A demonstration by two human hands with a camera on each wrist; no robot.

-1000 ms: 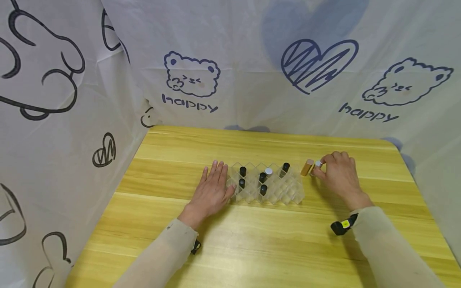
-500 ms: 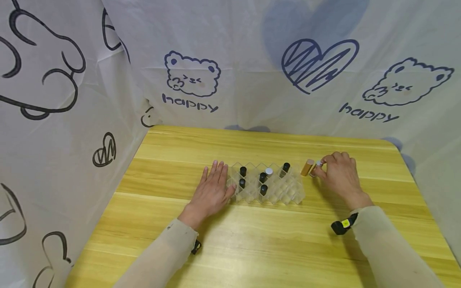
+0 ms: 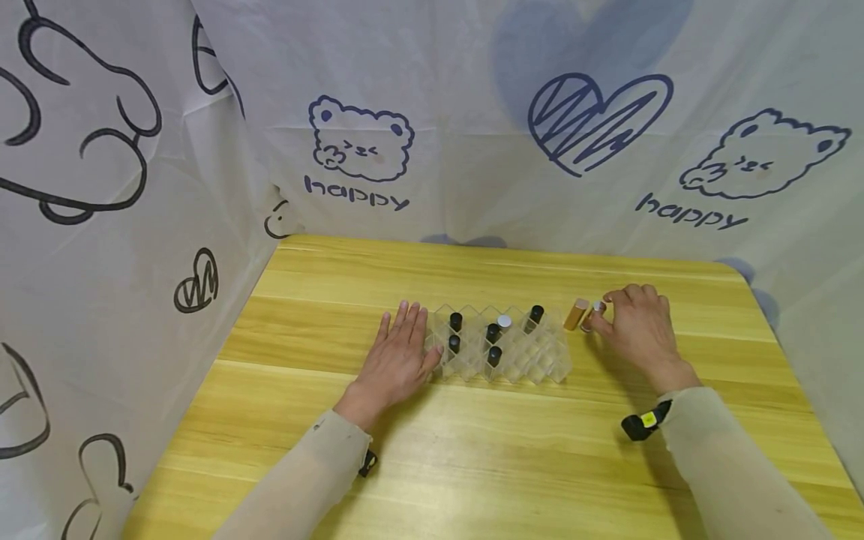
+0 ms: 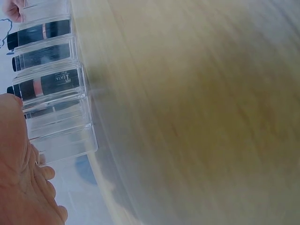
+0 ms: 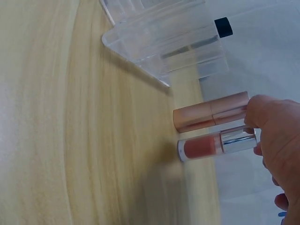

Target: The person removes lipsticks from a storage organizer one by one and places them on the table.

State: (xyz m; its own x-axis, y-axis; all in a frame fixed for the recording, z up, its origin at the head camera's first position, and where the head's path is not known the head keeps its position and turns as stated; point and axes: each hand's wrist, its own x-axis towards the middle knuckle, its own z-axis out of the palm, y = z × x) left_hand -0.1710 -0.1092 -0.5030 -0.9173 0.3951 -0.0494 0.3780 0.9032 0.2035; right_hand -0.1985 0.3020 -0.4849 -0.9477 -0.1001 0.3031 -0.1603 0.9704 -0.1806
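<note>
My left hand (image 3: 398,358) lies with fingers extended at the left end of a clear lipstick organizer (image 3: 466,367), its thumb against it. Several dark-capped tubes (image 3: 494,355) and one white-capped tube (image 3: 503,322) stand in its slots. To the right, my right hand (image 3: 637,326) pinches the silver cap of a coral lip gloss tube (image 5: 202,146) between thumb and fingers. The gloss stands upright on the table, just right of a rose-gold lipstick (image 5: 211,112). Part of the cap is hidden behind the fingers.
The wooden table (image 3: 472,465) carries the organizer near its far side. A white cloth with drawings (image 3: 466,172) hangs behind and along the left. Several organizer slots (image 3: 533,360) at the right hold no tubes.
The right hand has shifted very slightly to the right at the gloss. The left hand, organizer and rose-gold lipstick stay in place.
</note>
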